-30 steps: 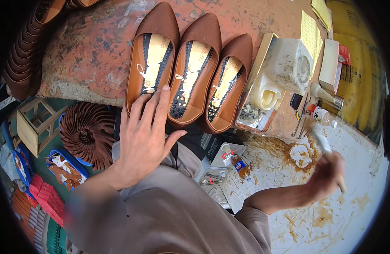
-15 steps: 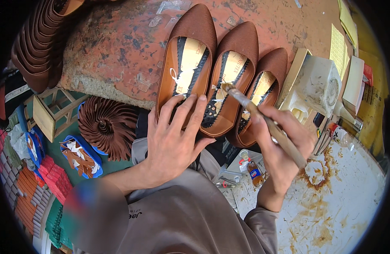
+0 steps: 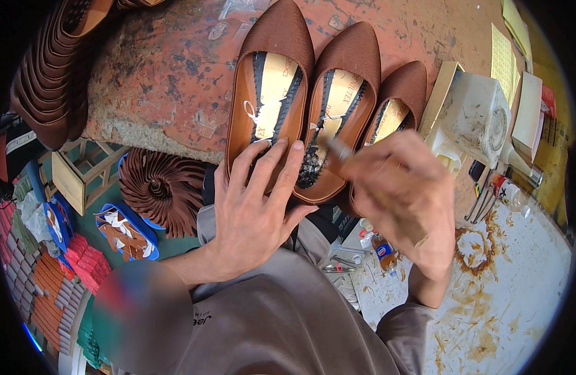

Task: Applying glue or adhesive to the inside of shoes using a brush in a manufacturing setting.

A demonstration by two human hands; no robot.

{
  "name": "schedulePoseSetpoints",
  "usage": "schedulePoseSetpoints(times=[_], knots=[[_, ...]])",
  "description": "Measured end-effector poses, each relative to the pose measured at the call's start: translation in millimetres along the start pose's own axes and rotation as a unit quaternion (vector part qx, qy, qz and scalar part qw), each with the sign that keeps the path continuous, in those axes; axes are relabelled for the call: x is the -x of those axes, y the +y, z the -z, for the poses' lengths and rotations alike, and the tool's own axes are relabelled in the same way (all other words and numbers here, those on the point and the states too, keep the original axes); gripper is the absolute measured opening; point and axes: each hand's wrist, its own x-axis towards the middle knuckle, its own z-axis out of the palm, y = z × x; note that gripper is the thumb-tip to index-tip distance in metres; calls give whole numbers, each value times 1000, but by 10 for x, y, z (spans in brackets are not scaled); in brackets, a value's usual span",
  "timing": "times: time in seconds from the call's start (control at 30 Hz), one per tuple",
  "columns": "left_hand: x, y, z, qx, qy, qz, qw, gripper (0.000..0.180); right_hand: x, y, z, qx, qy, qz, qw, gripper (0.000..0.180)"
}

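While my left hand (image 3: 257,212) lies flat and open on the heels of the left shoe (image 3: 269,100) and middle shoe (image 3: 335,119), my right hand (image 3: 403,194) grips a brush (image 3: 335,147) at the middle insole. I judge short, even strokes inside the rim work best.

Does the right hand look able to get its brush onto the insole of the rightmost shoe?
Probably yes: the right hand hovers over the rightmost shoe, nothing between them.

The right hand (image 3: 403,194) has come up from the glue-stained surface (image 3: 519,294), its brush (image 3: 338,148) now over the middle shoe (image 3: 338,112).
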Motion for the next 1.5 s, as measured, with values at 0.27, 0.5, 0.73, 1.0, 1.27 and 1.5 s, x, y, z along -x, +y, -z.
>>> schedulePoseSetpoints(times=[0.27,0.5,0.73,1.0,1.27,1.5], knots=[[-4,29,-1,-2,4,-6,1000,95,-106,494,-534,174,279,137,934,23],[-8,30,-14,8,3,-2,1000,95,346,-82,-460,175,189,16,966,27],[-12,26,46,19,-5,-2,1000,96,13,133,-483,163,237,58,956,27],[-218,-361,520,193,-13,-63,979,70,-89,215,30,-258,-91,-312,910,24],[-886,-781,524,202,161,-7,966,38,-244,107,32,-168,186,-247,936,27],[-1462,-949,290,162,72,-171,969,69,477,-40,-300,145,232,89,958,15]])
